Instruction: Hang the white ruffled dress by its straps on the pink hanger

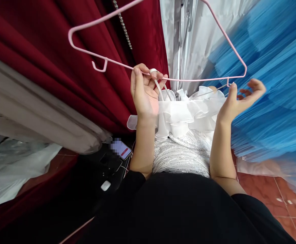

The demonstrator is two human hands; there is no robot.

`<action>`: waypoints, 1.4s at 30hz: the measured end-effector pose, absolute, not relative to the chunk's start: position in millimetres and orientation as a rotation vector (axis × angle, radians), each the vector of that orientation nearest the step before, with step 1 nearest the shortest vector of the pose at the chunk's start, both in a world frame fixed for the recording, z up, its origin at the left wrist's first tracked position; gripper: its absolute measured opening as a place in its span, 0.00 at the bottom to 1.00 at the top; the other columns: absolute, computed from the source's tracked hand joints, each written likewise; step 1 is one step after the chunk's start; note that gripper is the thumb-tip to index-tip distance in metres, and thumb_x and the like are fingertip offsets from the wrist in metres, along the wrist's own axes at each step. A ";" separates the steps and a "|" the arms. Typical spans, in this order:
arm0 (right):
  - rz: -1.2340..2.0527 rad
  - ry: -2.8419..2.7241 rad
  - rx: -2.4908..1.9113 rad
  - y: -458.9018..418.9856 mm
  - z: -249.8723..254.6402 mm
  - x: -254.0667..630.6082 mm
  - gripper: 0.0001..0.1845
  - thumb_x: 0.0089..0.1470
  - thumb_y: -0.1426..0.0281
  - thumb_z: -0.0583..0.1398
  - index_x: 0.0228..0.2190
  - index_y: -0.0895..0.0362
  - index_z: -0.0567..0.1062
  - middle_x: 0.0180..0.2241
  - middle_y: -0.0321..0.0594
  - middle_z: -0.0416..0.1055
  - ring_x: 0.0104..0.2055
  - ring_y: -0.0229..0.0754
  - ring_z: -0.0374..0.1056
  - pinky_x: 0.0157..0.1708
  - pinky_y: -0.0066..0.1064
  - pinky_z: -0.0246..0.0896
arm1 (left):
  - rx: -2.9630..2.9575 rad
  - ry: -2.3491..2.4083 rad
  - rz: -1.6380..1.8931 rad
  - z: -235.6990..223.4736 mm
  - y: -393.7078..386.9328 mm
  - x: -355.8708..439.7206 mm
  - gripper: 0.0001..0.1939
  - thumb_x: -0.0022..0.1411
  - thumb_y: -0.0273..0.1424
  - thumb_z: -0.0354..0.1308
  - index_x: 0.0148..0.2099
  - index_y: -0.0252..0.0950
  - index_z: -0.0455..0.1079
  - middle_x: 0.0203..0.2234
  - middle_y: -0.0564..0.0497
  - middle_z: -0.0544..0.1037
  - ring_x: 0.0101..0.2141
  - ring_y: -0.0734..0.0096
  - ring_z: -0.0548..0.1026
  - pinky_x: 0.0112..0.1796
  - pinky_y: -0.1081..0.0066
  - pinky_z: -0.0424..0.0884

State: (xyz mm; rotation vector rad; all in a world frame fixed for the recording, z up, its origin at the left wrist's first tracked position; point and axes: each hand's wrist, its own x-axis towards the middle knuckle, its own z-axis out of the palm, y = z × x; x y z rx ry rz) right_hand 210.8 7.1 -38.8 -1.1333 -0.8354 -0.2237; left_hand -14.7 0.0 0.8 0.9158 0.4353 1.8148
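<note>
A pink hanger (pixel 196 80) is held up in front of me, its lower bar running across the view. My left hand (pixel 146 91) has its fingers closed on this bar, left of the middle. A narrow white strap (pixel 158 86) loops over the bar at these fingertips and runs down to a white dress (pixel 183 149) with a ruffled top and a sparkling body. My right hand (pixel 237 100) is at the bar's right end, thumb against the small hook, other fingers apart from the thumb. A second thin strap (pixel 211 92) stretches from the ruffles toward that hook.
Dark red fabric (pixel 107 84) hangs at the left, beside pale grey fabric (pixel 48 105). Blue tulle (pixel 270 67) hangs close on the right. A phone (pixel 122 149) and a small white case (pixel 105 185) lie on a black surface at lower left. Red floor tiles (pixel 270 196) show at lower right.
</note>
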 end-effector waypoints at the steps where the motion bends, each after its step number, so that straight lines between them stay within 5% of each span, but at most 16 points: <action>1: -0.084 -0.893 -1.148 10.8 -43.9 219.3 0.13 0.54 0.55 0.61 0.30 0.52 0.70 0.33 0.42 0.68 0.33 0.42 0.64 0.35 0.38 0.61 | 0.910 0.434 1.822 -0.9 1.1 -14.3 0.14 0.66 0.46 0.54 0.37 0.41 0.64 0.30 0.53 0.73 0.41 0.71 0.75 0.52 0.64 0.71; 5: 0.276 -1.049 -1.146 14.0 -50.0 231.7 0.26 0.57 0.50 0.56 0.17 0.53 0.63 0.19 0.35 0.60 0.22 0.38 0.58 0.30 0.36 0.57 | 0.888 0.498 1.862 -2.7 3.2 -12.0 0.14 0.65 0.46 0.54 0.36 0.42 0.64 0.30 0.53 0.72 0.39 0.70 0.76 0.50 0.65 0.72; 10: 0.137 -1.031 -0.998 15.6 -32.2 241.8 0.18 0.54 0.53 0.60 0.21 0.50 0.69 0.23 0.37 0.65 0.26 0.41 0.60 0.33 0.40 0.57 | 0.878 0.570 1.847 1.3 4.3 -17.7 0.12 0.67 0.44 0.52 0.36 0.43 0.65 0.30 0.52 0.71 0.40 0.69 0.77 0.50 0.64 0.72; 16: 0.460 -0.835 -0.921 40.0 -47.3 293.5 0.14 0.49 0.53 0.62 0.35 0.47 0.73 0.40 0.44 0.71 0.41 0.50 0.67 0.41 0.48 0.62 | 0.829 0.538 1.838 0.7 6.7 -18.1 0.12 0.66 0.44 0.53 0.36 0.43 0.67 0.30 0.52 0.70 0.38 0.69 0.77 0.50 0.63 0.73; 20: 0.295 -0.731 -0.776 16.7 -41.1 272.6 0.09 0.55 0.60 0.58 0.39 0.46 0.73 0.39 0.36 0.72 0.43 0.48 0.70 0.45 0.46 0.65 | 0.804 0.509 1.803 -0.1 7.7 -10.4 0.12 0.67 0.44 0.52 0.35 0.43 0.66 0.30 0.51 0.70 0.40 0.67 0.77 0.50 0.61 0.73; 24: 0.212 -0.964 -0.598 -8.0 -4.3 201.1 0.05 0.54 0.72 0.60 0.30 0.49 0.73 0.32 0.35 0.70 0.39 0.42 0.73 0.27 0.34 0.64 | 0.819 0.512 1.792 0.7 5.8 -4.7 0.12 0.67 0.44 0.52 0.35 0.44 0.66 0.32 0.51 0.72 0.44 0.62 0.77 0.51 0.59 0.73; 26: 0.317 -1.212 -0.637 -9.2 8.3 171.5 0.08 0.52 0.75 0.62 0.34 0.49 0.73 0.36 0.36 0.72 0.43 0.43 0.72 0.24 0.32 0.62 | 0.821 0.484 1.781 0.3 4.5 -4.0 0.11 0.68 0.42 0.50 0.36 0.44 0.67 0.32 0.51 0.72 0.45 0.63 0.77 0.52 0.59 0.72; 33: 0.348 -1.527 -1.037 2.5 -1.0 155.5 0.11 0.55 0.58 0.63 0.30 0.51 0.70 0.33 0.36 0.68 0.28 0.36 0.61 0.23 0.31 0.54 | 0.918 0.450 1.711 -6.9 2.8 -9.7 0.13 0.69 0.40 0.50 0.44 0.42 0.73 0.42 0.47 0.78 0.50 0.61 0.76 0.50 0.63 0.74; 37: 0.335 -1.486 -0.984 3.1 -1.8 173.5 0.13 0.53 0.59 0.65 0.27 0.52 0.69 0.31 0.36 0.65 0.25 0.34 0.56 0.21 0.32 0.48 | 0.973 0.520 1.822 -20.5 2.7 -25.3 0.12 0.66 0.29 0.53 0.49 0.44 0.73 0.56 0.50 0.72 0.56 0.62 0.72 0.48 0.67 0.75; 42: 0.381 -1.507 -0.987 3.7 0.3 186.9 0.12 0.53 0.59 0.65 0.29 0.51 0.69 0.32 0.36 0.66 0.25 0.35 0.58 0.21 0.32 0.47 | 0.919 0.623 1.971 -34.1 5.5 -56.3 0.15 0.60 0.28 0.62 0.49 0.48 0.72 0.54 0.52 0.74 0.59 0.64 0.69 0.52 0.69 0.72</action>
